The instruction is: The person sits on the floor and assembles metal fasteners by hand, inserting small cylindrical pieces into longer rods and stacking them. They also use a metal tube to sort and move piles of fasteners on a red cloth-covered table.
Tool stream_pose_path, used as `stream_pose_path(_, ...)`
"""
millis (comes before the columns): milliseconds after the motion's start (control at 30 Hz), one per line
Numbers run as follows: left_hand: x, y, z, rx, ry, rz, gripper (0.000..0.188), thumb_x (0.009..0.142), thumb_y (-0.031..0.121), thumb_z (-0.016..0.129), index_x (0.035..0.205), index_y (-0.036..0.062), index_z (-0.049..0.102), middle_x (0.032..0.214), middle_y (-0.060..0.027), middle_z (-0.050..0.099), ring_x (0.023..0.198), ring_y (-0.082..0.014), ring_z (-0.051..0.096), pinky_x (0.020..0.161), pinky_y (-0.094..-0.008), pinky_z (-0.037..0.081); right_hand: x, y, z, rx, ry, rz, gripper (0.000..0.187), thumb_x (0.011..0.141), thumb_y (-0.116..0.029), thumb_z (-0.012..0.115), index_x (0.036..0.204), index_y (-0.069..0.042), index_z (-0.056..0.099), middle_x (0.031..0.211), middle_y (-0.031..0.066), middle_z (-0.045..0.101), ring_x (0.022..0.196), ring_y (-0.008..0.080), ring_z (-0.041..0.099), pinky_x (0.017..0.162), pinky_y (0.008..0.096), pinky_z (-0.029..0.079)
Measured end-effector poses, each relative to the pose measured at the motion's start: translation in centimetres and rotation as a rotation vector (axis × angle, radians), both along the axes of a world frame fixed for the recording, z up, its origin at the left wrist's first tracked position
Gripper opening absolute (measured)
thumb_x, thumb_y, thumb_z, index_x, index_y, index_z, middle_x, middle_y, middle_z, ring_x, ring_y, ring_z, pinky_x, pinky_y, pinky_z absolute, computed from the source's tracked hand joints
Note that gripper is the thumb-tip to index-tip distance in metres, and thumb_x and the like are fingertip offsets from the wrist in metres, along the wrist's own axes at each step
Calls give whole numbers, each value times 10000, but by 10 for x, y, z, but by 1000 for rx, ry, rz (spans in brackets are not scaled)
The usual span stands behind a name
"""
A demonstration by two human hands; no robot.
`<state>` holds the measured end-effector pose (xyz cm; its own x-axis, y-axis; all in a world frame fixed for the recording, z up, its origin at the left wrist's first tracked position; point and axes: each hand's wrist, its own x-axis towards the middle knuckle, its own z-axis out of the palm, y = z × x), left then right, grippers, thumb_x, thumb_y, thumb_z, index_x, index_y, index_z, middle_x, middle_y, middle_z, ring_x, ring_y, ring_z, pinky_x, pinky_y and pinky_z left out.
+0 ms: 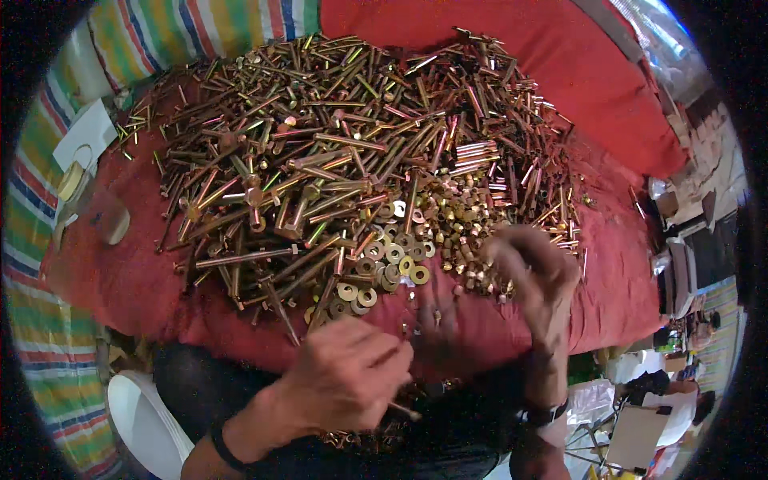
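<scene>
My left hand point(352, 376) is closed in front of the red cloth's near edge, above my lap. From its underside sticks out a slim bolt point(406, 411), most of it hidden by the fingers. My right hand point(538, 276) hangs over the right end of a heap of small brassy nuts point(460, 248). Its fingers curl toward the thumb, but they are blurred, and whether anything is between them does not show. Flat washers point(392, 254) lie in a cluster between the two hands, left of the nuts.
A large pile of long brassy bolts point(304, 144) covers the middle of the red cloth point(616, 264). Shorter metal pieces lie in my lap point(376, 436). At left are a roll of tape point(72, 182) and a white plastic seat point(144, 416). Striped fabric point(48, 320) borders the left side.
</scene>
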<state>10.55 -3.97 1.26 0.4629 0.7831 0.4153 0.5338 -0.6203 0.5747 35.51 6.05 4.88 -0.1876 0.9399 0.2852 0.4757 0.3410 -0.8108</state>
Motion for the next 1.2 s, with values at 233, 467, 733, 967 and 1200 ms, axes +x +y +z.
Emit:
stream_pose_path(233,-30,15,4,396,268,565,437,721,104,799,1152,82,734,1129,-84,683,1046,-303,634,955,-479,488,50,99,-38,330,-207,-170,322,919,-210,772,1101,44,693,948,171,766,870,254,741,773,393,569)
stream_pose_path(467,-33,32,-7,510,355,618,299,777,108,755,1073,67,746,1098,-53,676,1062,-267,596,988,-512,418,55,158,-80,459,-779,-292,300,852,-107,735,1105,12,627,924,234,692,866,439,683,745,525,531)
stream_pose_path(733,-40,32,-19,566,284,538,269,766,37,708,1034,25,736,1068,-79,670,899,-233,636,809,-399,507,53,159,-80,387,-906,-311,268,885,-135,659,1071,58,645,932,238,694,857,408,709,745,501,573)
stream_pose_path(967,-41,29,-28,470,180,479,322,788,10,679,1107,-27,702,1059,-138,647,889,-308,659,752,-396,554,45,125,-28,-388,857,-27,240,899,-194,614,1057,-14,639,829,85,622,752,214,638,638,351,505)
stream_pose_path(1200,-40,24,-19,562,309,633,285,810,20,705,1094,-7,719,1009,-106,664,826,-309,643,789,-429,530,6,39,-9,-681,959,117,200,867,-173,616,1019,-47,646,774,9,536,623,132,493,544,239,382)
